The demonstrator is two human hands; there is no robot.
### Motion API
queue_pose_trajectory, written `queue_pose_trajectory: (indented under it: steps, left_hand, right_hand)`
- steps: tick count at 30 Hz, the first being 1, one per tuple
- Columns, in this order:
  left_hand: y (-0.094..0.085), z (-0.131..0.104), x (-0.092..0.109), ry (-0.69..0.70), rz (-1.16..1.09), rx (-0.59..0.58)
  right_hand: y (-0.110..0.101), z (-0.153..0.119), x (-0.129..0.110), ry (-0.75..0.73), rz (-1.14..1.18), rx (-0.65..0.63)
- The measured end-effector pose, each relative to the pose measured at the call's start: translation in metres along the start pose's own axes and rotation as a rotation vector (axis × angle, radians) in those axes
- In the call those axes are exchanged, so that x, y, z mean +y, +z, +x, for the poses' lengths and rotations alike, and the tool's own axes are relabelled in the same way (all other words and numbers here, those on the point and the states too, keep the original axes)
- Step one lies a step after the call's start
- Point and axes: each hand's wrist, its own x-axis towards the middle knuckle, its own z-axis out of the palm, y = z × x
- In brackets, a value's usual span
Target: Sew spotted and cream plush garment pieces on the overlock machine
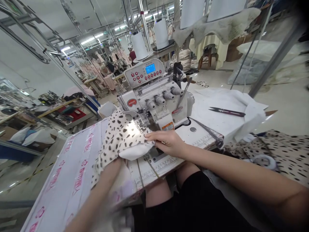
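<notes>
A cream fabric piece with dark spots [118, 138] lies under the lit needle area of a white overlock sewing machine [154, 96]. My right hand [169, 141] pinches the fabric's right edge, just in front of the presser foot. A white fabric layer [137, 152] shows beneath the spotted one. My left hand [117, 164] is under the spotted cloth at its near side; its fingers are hidden by the fabric, and the forearm is blurred.
Thread snips [227, 111] rest on white cloth [202, 103] right of the machine. More spotted fabric [285, 151] hangs at the right. White thread cones [161, 33] stand behind the machine. A plastic-covered table surface [70, 167] extends to the left.
</notes>
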Motion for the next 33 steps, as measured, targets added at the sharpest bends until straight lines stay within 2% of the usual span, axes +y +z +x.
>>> queue_pose_trajectory:
  steps: [2, 3, 4, 6, 8, 10, 12, 15, 18, 20, 24, 27, 30, 33]
  left_hand:
    - [0.0, -0.022, 0.022, 0.117, -0.046, -0.043]
    - [-0.001, -0.031, 0.034, 0.239, -0.087, -0.023]
    - [-0.003, -0.038, 0.047, 0.377, -0.125, 0.029]
    - [-0.006, -0.04, 0.069, 0.595, -0.165, 0.206]
    - [-0.006, -0.027, 0.083, 0.642, -0.12, 0.334]
    - [-0.002, -0.009, 0.088, 0.593, -0.029, 0.335]
    - [0.003, 0.005, 0.086, 0.545, 0.048, 0.265]
    - [0.005, 0.012, 0.075, 0.547, 0.089, 0.209]
    - [0.0, 0.013, 0.066, 0.558, 0.081, 0.177]
    - [-0.005, 0.018, 0.063, 0.533, 0.073, 0.103]
    - [-0.016, 0.039, 0.067, 0.433, 0.097, -0.078]
    - [-0.02, 0.058, 0.071, 0.325, 0.138, -0.161]
    - [-0.018, 0.078, 0.069, 0.227, 0.134, -0.201]
    - [-0.012, 0.108, 0.062, 0.135, 0.122, -0.206]
  right_hand:
    - [0.0, -0.003, -0.002, -0.023, -0.006, 0.005]
    - [0.0, -0.004, -0.004, -0.029, -0.002, 0.008]
    - [0.0, -0.004, -0.005, -0.034, 0.005, 0.013]
    - [0.0, -0.003, -0.008, -0.036, 0.019, 0.028]
    - [0.0, -0.002, -0.01, -0.033, 0.011, 0.048]
    - [-0.002, -0.001, -0.012, -0.031, -0.025, 0.048]
    - [-0.003, -0.002, -0.013, -0.033, -0.071, 0.019]
    - [-0.005, -0.003, -0.013, -0.047, -0.121, -0.041]
    - [-0.004, -0.002, -0.012, -0.065, -0.152, -0.075]
    - [-0.003, 0.001, -0.011, -0.065, -0.182, -0.092]
    - [-0.004, 0.015, -0.012, -0.023, -0.324, -0.135]
    - [-0.008, 0.018, -0.017, -0.036, -0.441, -0.165]
    - [-0.011, 0.0, -0.019, -0.055, -0.439, -0.107]
    - [-0.008, -0.034, -0.011, 0.032, -0.415, -0.103]
